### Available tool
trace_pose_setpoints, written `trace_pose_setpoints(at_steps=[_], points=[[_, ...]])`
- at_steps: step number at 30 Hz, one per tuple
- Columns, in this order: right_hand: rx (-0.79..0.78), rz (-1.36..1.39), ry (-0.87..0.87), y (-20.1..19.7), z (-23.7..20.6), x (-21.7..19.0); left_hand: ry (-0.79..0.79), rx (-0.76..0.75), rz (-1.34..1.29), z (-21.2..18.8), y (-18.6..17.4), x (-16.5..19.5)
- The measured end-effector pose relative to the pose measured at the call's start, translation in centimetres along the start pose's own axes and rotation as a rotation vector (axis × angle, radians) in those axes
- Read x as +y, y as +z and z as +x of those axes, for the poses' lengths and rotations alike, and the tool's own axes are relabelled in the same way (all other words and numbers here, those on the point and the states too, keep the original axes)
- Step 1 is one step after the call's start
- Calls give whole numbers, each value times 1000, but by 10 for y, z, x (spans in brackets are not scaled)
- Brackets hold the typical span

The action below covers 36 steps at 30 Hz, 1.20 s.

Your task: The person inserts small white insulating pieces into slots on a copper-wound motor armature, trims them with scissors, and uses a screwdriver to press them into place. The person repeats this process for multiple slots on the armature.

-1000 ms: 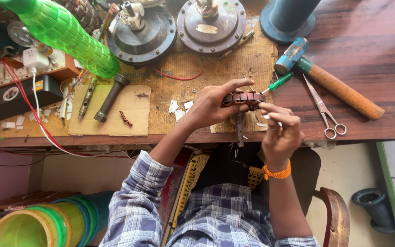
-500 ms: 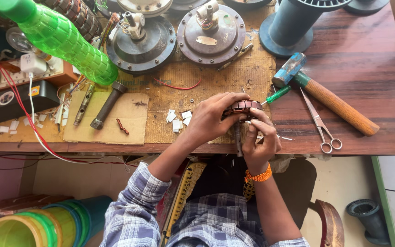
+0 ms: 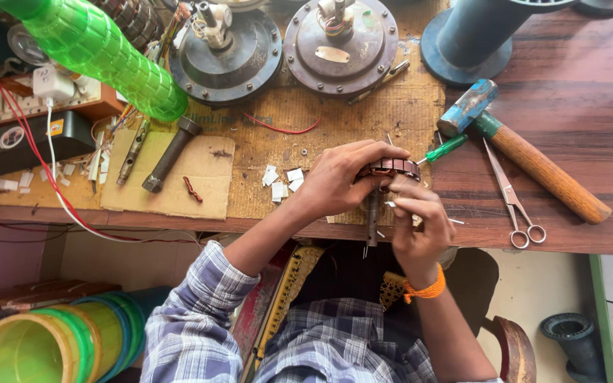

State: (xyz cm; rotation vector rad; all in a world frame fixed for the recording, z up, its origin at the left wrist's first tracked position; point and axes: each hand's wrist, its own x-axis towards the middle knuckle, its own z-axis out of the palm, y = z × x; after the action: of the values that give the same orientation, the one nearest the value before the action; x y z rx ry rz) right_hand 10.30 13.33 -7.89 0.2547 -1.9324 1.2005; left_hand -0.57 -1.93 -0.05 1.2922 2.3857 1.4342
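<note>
Cluttered workbench: left hand grips the wound coil ring steady, so right hand fingers can pinch a white slip beneath it.

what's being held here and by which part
The left hand grips a brown wound motor core around its rim at the desk edge; the right hand pinches something small beneath it.

Blue, white and grey plaid cotton shirt, loosely woven, covering torso and both upper arms. Left sleeve rolled to the elbow in a thick folded cuff; right sleeve likewise drawn back, forearm bare. Bright orange braided thread band tied around the right wrist. Left hand and right hand bare, without gloves or rings.
</note>
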Motion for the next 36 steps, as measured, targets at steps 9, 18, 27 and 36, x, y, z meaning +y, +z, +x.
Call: trace_pose_setpoints(at_steps=[9,18,27,36], points=[[168,-183,-74,-8,29,13,26,38,21,-6,3,7],[34,-293,-221,-19,37,-3,64,63,78,-9,7,7],[-153,-312,-139,-27,57,-28,49,71,48,-12,4,5],[-301,-174,35,-36,80,-48,56,84,21,-12,1,3]])
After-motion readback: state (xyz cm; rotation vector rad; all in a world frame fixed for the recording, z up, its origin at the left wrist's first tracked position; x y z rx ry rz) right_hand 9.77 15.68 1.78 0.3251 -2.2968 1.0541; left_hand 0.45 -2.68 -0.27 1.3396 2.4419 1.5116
